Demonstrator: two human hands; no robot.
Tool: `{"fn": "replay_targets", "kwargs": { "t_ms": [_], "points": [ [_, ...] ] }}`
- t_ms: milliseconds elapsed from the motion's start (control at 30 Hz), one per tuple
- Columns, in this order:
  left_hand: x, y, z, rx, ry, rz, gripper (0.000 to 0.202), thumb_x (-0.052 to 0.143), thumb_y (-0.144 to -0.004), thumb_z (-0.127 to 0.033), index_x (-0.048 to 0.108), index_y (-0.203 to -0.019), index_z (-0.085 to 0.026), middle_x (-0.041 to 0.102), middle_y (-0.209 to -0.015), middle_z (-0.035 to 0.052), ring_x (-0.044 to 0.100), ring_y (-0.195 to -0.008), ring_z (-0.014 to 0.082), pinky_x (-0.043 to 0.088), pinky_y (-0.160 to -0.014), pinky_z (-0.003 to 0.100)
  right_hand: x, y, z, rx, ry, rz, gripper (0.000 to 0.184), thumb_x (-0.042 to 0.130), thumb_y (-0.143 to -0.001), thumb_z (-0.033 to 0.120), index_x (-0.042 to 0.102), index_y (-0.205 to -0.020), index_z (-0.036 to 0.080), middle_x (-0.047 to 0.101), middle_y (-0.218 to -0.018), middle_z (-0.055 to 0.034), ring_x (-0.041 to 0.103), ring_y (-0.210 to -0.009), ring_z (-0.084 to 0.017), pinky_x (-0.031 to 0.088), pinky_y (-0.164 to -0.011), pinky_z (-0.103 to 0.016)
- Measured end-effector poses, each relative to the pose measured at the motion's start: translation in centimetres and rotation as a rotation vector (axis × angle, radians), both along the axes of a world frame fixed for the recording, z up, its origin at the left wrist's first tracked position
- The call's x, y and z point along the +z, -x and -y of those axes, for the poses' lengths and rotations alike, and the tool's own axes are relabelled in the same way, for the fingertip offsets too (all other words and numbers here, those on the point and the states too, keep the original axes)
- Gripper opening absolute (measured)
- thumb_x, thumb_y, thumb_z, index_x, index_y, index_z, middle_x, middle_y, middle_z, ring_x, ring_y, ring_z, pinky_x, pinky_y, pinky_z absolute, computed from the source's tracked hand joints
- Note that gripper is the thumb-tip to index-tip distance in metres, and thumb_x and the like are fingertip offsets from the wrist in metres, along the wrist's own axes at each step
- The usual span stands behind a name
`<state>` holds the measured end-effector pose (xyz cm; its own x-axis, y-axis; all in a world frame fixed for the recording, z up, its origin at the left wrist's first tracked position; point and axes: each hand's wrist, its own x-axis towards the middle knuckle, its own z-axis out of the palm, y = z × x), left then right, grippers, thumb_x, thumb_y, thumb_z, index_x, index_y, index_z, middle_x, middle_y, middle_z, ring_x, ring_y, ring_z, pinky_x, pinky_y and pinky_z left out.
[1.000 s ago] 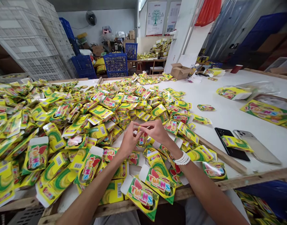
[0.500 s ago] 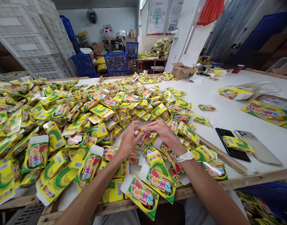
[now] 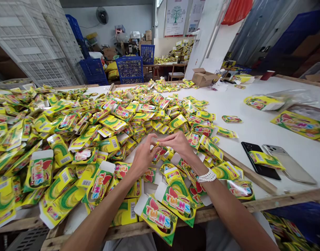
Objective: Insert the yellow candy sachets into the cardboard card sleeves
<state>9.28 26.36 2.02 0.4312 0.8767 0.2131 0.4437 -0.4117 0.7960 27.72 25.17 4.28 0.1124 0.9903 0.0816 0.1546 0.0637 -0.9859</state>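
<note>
My left hand (image 3: 145, 153) and my right hand (image 3: 177, 144) meet over the near middle of the table. Both are closed, thumbs and fingers pinching the upper end of a small yellow-green candy box (image 3: 158, 157), mostly hidden by the left fingers. A white beaded bracelet (image 3: 206, 175) circles my right wrist. Below my forearms, flat TWINS boxes with open white flaps lie at the table edge, among them a front box (image 3: 158, 218) and another one (image 3: 179, 202) overlapping it. A large heap of similar boxes (image 3: 118, 122) spreads beyond and left of my hands.
On the right, a wooden strip (image 3: 250, 174) borders the heap. Beyond it lie a black phone (image 3: 261, 167) with a candy pack on top and a grey phone (image 3: 293, 164). A cardboard carton (image 3: 203, 77) stands farther back. Blue crates (image 3: 130, 68) and stacked white crates (image 3: 37, 45) rise behind.
The view has shifted very slightly. Both hands keep their pinch on the box, with only a small movement of the right fingers toward the left.
</note>
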Motion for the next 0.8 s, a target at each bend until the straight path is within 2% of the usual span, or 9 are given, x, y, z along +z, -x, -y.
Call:
{"fn": "replay_targets", "kwargs": {
  "t_ms": [100, 233, 333, 400, 467, 533, 567, 667, 800],
  "points": [
    [0.2, 0.0, 0.0, 0.001, 0.006, 0.027, 0.039, 0.064, -0.100, -0.037, 0.049, -0.135, -0.030, 0.079, -0.110, -0.0012, 0.061, -0.058, 0.0123, 0.044, -0.060, 0.025, -0.3, 0.0, -0.2, 0.012, -0.018, 0.029, 0.027, 0.093, -0.061, 0.036, 0.089, -0.081, 0.019, 0.084, -0.085, -0.0130, 0.081, -0.080, -0.033, 0.063, -0.072, -0.039],
    [0.3, 0.0, -0.3, 0.012, 0.091, 0.135, 0.035, 0.062, -0.099, -0.039, 0.048, -0.128, -0.027, 0.077, -0.106, -0.0012, 0.056, -0.052, 0.0087, 0.041, -0.050, 0.021, -0.1, -0.5, -0.4, 0.052, -0.006, 0.001, 0.035, 0.092, -0.066, 0.044, 0.089, -0.089, 0.019, 0.085, -0.088, -0.0117, 0.080, -0.077, -0.028, 0.064, -0.072, -0.036],
    [0.4, -0.2, -0.4, 0.048, 0.164, 0.202, 0.035, 0.062, -0.097, -0.043, 0.048, -0.124, -0.026, 0.075, -0.108, 0.0013, 0.059, -0.054, 0.0096, 0.041, -0.044, 0.020, -0.1, -0.9, -0.7, 0.021, 0.034, -0.066, 0.040, 0.096, -0.059, 0.047, 0.088, -0.085, 0.017, 0.084, -0.086, -0.0127, 0.080, -0.074, -0.026, 0.066, -0.071, -0.036],
    [0.5, -0.3, -0.3, 0.077, 0.126, 0.181, 0.037, 0.067, -0.095, -0.041, 0.050, -0.124, -0.025, 0.076, -0.111, 0.0028, 0.066, -0.062, 0.0126, 0.047, -0.050, 0.022, -0.3, -0.8, -0.8, -0.058, 0.029, -0.091, 0.041, 0.098, -0.057, 0.048, 0.088, -0.080, 0.016, 0.084, -0.081, -0.0134, 0.080, -0.071, -0.028, 0.067, -0.067, -0.038],
    [0.7, -0.5, 0.1, 0.094, 0.010, 0.092, 0.044, 0.075, -0.089, -0.037, 0.053, -0.127, -0.026, 0.077, -0.117, 0.0040, 0.074, -0.083, 0.0185, 0.055, -0.065, 0.027, -0.7, -0.3, -0.9, -0.147, -0.012, -0.091, 0.041, 0.097, -0.059, 0.049, 0.088, -0.081, 0.015, 0.083, -0.081, -0.0137, 0.080, -0.072, -0.030, 0.068, -0.065, -0.038],
    [1.0, -0.6, 0.6, 0.101, -0.106, -0.039, 0.055, 0.081, -0.084, -0.031, 0.055, -0.133, -0.028, 0.076, -0.128, 0.0049, 0.075, -0.106, 0.0252, 0.057, -0.081, 0.032, -1.0, 0.2, -0.9, -0.194, -0.062, -0.067, 0.037, 0.094, -0.063, 0.048, 0.088, -0.082, 0.016, 0.084, -0.082, -0.0136, 0.082, -0.075, -0.032, 0.068, -0.064, -0.038],
    [1.1, -0.7, 0.8, 0.111, -0.136, -0.103, 0.059, 0.081, -0.083, -0.028, 0.055, -0.136, -0.029, 0.075, -0.132, 0.0050, 0.074, -0.111, 0.0271, 0.057, -0.083, 0.034, -1.2, 0.4, -0.9, -0.195, -0.089, -0.046, 0.035, 0.093, -0.065, 0.046, 0.088, -0.083, 0.017, 0.084, -0.083, -0.0133, 0.082, -0.076, -0.032, 0.068, -0.066, -0.039],
    [1.3, -1.0, 1.2, 0.155, -0.135, -0.219, 0.062, 0.077, -0.086, -0.025, 0.052, -0.143, -0.030, 0.077, -0.126, 0.0046, 0.076, -0.103, 0.0277, 0.055, -0.081, 0.035, -1.3, 0.7, -0.9, -0.173, -0.176, 0.020, 0.026, 0.087, -0.071, 0.042, 0.088, -0.082, 0.018, 0.084, -0.085, -0.0121, 0.083, -0.080, -0.033, 0.069, -0.072, -0.040],
    [1.4, -1.0, 1.1, 0.163, -0.119, -0.222, 0.065, 0.077, -0.086, -0.027, 0.050, -0.145, -0.030, 0.079, -0.118, 0.0032, 0.076, -0.096, 0.0270, 0.053, -0.078, 0.034, -1.2, 0.6, -1.0, -0.175, -0.258, 0.098, 0.019, 0.080, -0.076, 0.036, 0.088, -0.081, 0.019, 0.084, -0.085, -0.0101, 0.083, -0.079, -0.033, 0.069, -0.072, -0.039]
  ]
}}
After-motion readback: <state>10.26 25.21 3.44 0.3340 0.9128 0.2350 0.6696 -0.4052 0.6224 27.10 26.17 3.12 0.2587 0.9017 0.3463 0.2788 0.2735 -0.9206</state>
